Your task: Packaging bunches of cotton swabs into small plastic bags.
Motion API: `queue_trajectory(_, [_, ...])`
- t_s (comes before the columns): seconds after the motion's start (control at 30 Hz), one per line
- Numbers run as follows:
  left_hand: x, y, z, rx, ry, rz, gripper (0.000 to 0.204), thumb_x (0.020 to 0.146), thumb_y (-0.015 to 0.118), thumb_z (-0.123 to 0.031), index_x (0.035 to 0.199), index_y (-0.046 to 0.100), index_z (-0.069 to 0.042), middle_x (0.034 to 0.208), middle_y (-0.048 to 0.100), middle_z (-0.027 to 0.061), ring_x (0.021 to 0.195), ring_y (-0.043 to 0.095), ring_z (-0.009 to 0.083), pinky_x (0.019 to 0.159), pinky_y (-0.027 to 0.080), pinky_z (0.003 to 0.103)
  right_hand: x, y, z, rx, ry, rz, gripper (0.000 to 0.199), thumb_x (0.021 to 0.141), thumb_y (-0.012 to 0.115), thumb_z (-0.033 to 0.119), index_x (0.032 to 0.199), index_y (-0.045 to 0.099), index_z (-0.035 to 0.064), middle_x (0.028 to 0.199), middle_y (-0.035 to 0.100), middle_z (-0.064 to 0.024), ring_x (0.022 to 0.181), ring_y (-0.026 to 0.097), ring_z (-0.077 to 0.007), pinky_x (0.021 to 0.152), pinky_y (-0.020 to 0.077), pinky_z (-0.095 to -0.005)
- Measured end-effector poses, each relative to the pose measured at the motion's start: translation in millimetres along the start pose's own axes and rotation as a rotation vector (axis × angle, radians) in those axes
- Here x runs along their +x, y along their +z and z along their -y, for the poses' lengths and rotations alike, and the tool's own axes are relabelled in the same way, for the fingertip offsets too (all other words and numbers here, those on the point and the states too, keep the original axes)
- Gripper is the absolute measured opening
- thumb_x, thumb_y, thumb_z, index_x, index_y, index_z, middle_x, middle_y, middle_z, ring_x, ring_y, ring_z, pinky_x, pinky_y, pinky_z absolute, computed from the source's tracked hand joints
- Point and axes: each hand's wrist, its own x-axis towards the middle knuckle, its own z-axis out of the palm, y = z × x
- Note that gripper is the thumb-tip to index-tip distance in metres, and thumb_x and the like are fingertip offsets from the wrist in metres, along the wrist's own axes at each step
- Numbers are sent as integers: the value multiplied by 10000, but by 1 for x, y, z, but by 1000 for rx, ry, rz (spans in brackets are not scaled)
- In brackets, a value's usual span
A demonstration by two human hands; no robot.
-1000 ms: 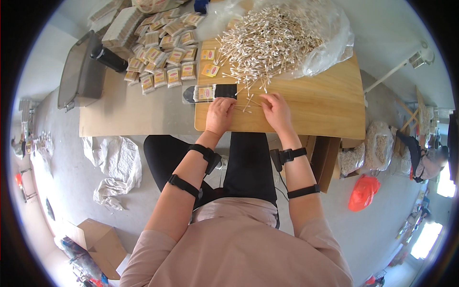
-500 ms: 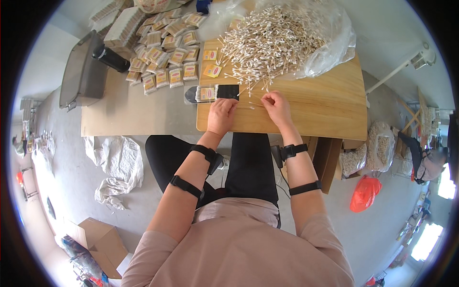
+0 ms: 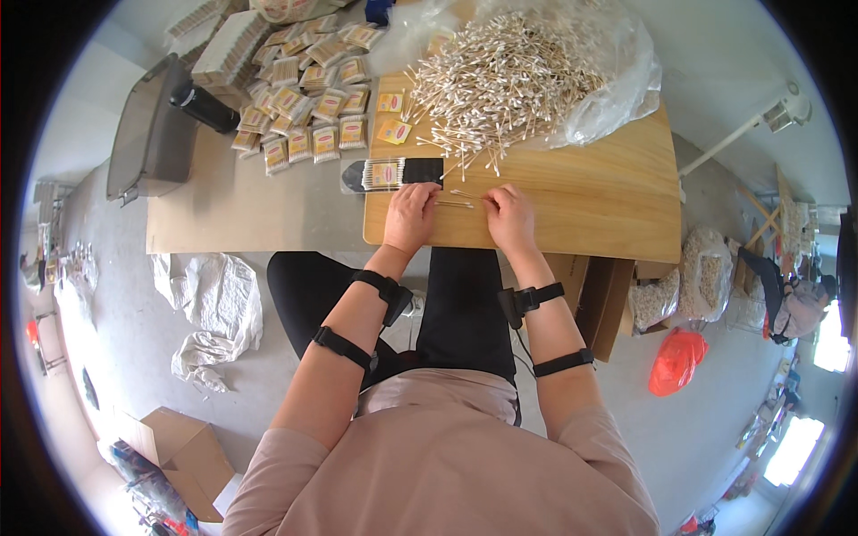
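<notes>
My left hand is closed at the near edge of the wooden board, with thin cotton swabs sticking out of it to the right. Across a small gap, my right hand pinches another cotton swab, whose tip points left. Just beyond my left hand lies a clear packet of cotton swabs with a yellow label, on a black strip. A big heap of loose cotton swabs spreads over the board beyond my right hand.
Many filled swab packets are piled at the far left, near a black bottle and a grey plastic bin. Two yellow cards lie on the board. A clear plastic bag lies beside the heap.
My right hand has moved slightly nearer and left, away from the heap, bringing its swab toward my left hand. My left hand stays almost in place.
</notes>
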Motion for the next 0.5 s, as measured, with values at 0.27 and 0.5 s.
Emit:
queue_trajectory(0.27, [0, 1, -7, 76, 15, 4, 121, 813, 631, -105, 933, 626, -89, 1002, 623, 68, 974, 573, 282, 851, 452, 405, 26, 16, 22, 77, 165, 10, 109, 803, 692, 141, 871, 636, 77, 825, 609, -90, 784, 625, -293, 673, 505, -409])
queue_trajectory(0.5, [-2, 2, -4, 131, 35, 50, 88, 824, 641, -169, 876, 633, -99, 1019, 605, 37, 995, 561, 256, 859, 442, 393, 36, 29, 23, -155, 205, -29, 121, 815, 666, 136, 844, 563, 79, 842, 609, -108, 772, 621, -324, 667, 503, -424])
